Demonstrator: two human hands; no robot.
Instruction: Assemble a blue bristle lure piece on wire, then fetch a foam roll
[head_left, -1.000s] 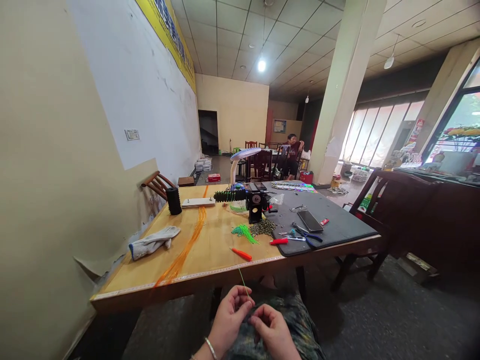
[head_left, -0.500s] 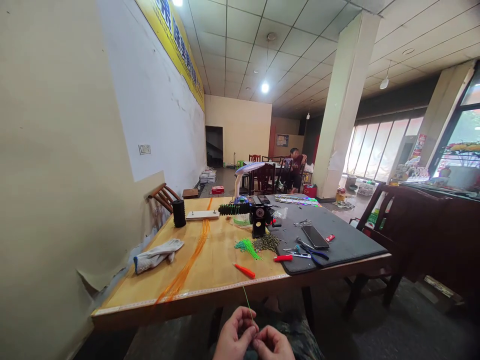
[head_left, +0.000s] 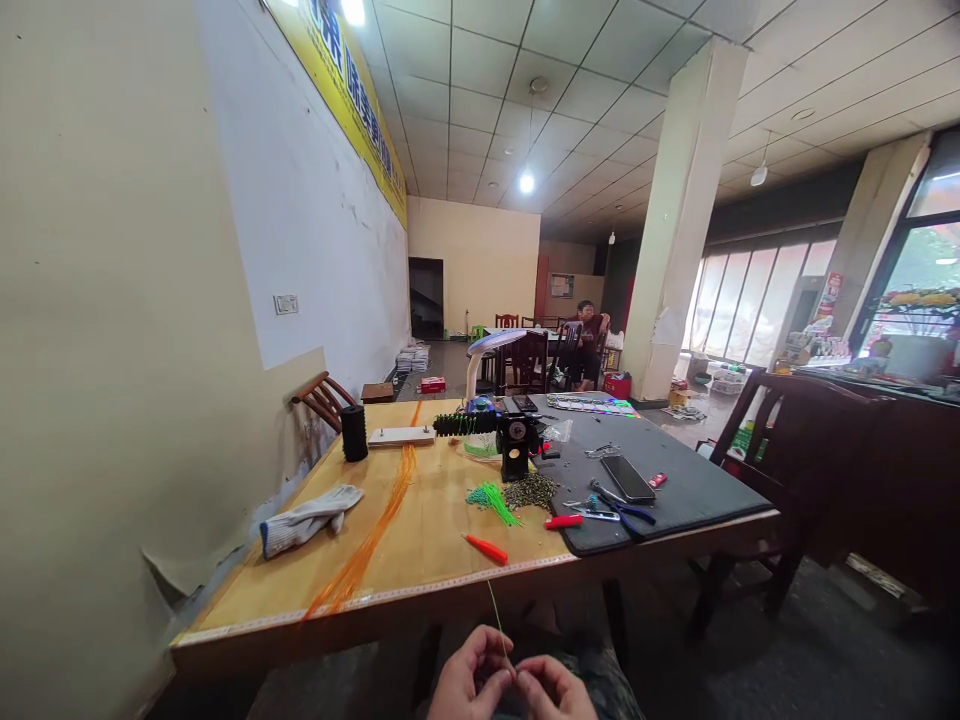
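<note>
- The left hand [head_left: 471, 680] is in front of the table's near edge, low in view, its fingers closed and pinching a thin green strand [head_left: 496, 618].
- The right hand [head_left: 553, 690] meets it, thumb and fingers drawn together on the lower end of the same strand; the exact spot between the fingertips is too small to make out.
- The strand rises from the fingertips, leaning slightly left, its upper end free just below the table's edge.
- On the wooden table [head_left: 431, 570], near that edge, lies an orange-red pointed tool [head_left: 486, 548].
- Behind it are a bundle of bright green strands [head_left: 501, 507], a patch of turquoise bits [head_left: 476, 496] and a heap of dark, shiny pieces [head_left: 531, 489].
- Beyond the heap stands a black device [head_left: 515, 450], a ridged black roller [head_left: 465, 425] reaching left from it.
- Long orange strands [head_left: 382, 525] run across the table from a white board [head_left: 402, 437].
- Left of them lie a white glove [head_left: 311, 518] and, farther back, an upright black cylinder [head_left: 354, 433].
- On the dark mat [head_left: 705, 492] at right are blue-handled pliers [head_left: 634, 512] and a phone [head_left: 628, 478].
- A person [head_left: 589, 335] sits in the background.
</note>
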